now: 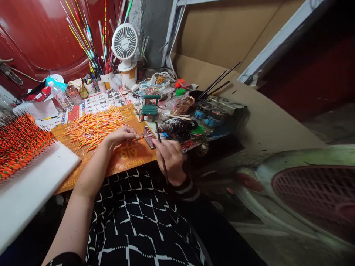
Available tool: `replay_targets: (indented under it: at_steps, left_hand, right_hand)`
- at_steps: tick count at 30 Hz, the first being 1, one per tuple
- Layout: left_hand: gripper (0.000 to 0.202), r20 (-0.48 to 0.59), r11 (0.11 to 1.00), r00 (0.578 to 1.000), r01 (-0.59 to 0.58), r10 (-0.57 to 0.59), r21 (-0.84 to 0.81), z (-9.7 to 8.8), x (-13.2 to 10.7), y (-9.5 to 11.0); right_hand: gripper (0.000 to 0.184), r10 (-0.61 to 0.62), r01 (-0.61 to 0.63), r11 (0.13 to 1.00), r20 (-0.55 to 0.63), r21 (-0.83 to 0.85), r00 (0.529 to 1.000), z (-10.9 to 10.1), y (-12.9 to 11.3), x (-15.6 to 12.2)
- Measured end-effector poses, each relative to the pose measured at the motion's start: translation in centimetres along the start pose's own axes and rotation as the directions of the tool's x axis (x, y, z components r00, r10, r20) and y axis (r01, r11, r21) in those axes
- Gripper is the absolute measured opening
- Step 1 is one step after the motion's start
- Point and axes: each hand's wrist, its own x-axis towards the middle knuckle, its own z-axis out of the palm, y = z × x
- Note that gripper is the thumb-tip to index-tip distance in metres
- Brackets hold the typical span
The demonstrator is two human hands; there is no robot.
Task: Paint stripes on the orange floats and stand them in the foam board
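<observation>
My left hand (120,136) pinches a thin orange fishing float (138,138) between fingertips and thumb, its far end reaching a small reddish notched rest (149,137). My right hand (170,159) grips a slim dark paintbrush (163,162) just beyond that rest, with its tip close to the float. A loose heap of orange floats (93,127) lies left of my left hand on an orange printed mat (133,159). Further left, many more orange floats stand in rows on a spiked rack (20,144).
A white board (33,188) bears the rack at the left. Paint jars, tubes, wires and a green miniature chair (150,107) crowd the table's back. Behind stand a white desk fan (124,42) and a cup of long floats (85,44). A large floor fan (310,192) sits low right.
</observation>
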Motion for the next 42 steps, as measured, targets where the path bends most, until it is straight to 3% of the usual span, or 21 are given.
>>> replay_targets:
  at_steps: [4,8,10,12,15,19,23,26,28,29,31,34,37,39,42]
  left_hand:
    - [0.038,0.062,0.999,0.997,-0.049,0.047,0.021,-0.4,-0.7,0.8]
    - [0.039,0.085,0.998,0.995,-0.051,0.049,0.02,-0.6,-2.1,1.1]
    - [0.042,0.03,0.998,0.998,-0.056,0.057,-0.031,-0.3,-3.2,0.7]
    - [0.041,-0.107,0.989,0.989,-0.112,0.101,-0.098,0.4,-4.5,0.0]
    - [0.037,-0.33,0.971,0.926,-0.225,0.185,-0.086,2.2,-6.5,-1.6]
    - [0.042,-0.514,0.958,0.827,-0.285,0.228,-0.034,5.0,-9.4,-3.8]
    - [0.049,-0.616,0.946,0.75,-0.324,0.239,-0.027,6.7,-12.7,-5.9]
    - [0.049,-0.648,0.955,0.717,-0.291,0.256,0.056,5.9,-16.1,-7.6]
    - [0.042,-0.725,0.957,0.626,-0.211,0.288,0.198,4.2,-19.5,-8.8]
    - [0.036,-0.774,0.949,0.552,-0.134,0.31,0.285,3.0,-21.6,-9.4]
    - [0.023,-0.863,0.908,0.356,0.086,0.358,0.411,0.4,-26.3,-10.6]
    - [0.012,-0.962,0.88,0.086,0.39,0.259,0.272,-3.5,-34.2,-12.2]
    - [0.017,-0.979,0.826,-0.174,0.564,0.109,-0.008,-6.1,-40.8,-13.2]
    - [0.019,-0.959,0.787,-0.27,0.609,0.089,-0.098,-7.1,-43.7,-13.5]
    - [0.018,-0.933,0.748,-0.348,0.644,0.096,-0.163,-8.1,-45.6,-13.6]
  right_hand:
    - [0.032,0.022,-0.013,0.987,0.053,-0.157,0.998,-0.7,1.0,2.1]
    - [0.025,-0.036,0.043,0.983,0.043,-0.177,0.998,-0.7,0.3,2.7]
    - [0.022,-0.018,0.022,0.994,0.034,-0.103,0.999,-0.3,-0.6,2.8]
    - [0.019,0.048,-0.049,0.998,0.036,0.029,0.998,0.5,-1.8,2.8]
    - [0.016,0.179,-0.19,0.953,0.067,0.236,0.981,2.0,-4.0,2.8]
    - [0.013,0.273,-0.31,0.863,0.147,0.4,0.951,3.8,-7.0,1.9]
    - [0.014,0.253,-0.356,0.792,0.264,0.496,0.931,4.9,-9.8,0.2]
    - [0.015,0.14,-0.308,0.765,0.322,0.565,0.936,5.5,-11.1,-1.0]
    - [0.018,0.087,-0.277,0.76,0.33,0.588,0.94,5.7,-11.3,-1.6]
    - [0.018,0.082,-0.279,0.757,0.337,0.59,0.938,5.8,-11.3,-1.9]
    - [0.02,0.095,-0.295,0.76,0.351,0.579,0.932,6.0,-10.9,-2.3]
    - [0.022,0.122,-0.325,0.762,0.368,0.56,0.922,6.1,-10.1,-2.9]
    - [0.024,0.119,-0.327,0.769,0.381,0.549,0.917,6.3,-9.5,-3.3]
    - [0.024,0.095,-0.298,0.787,0.372,0.54,0.924,6.4,-9.4,-3.5]
    - [0.022,0.056,-0.238,0.81,0.333,0.536,0.941,6.5,-9.5,-3.7]
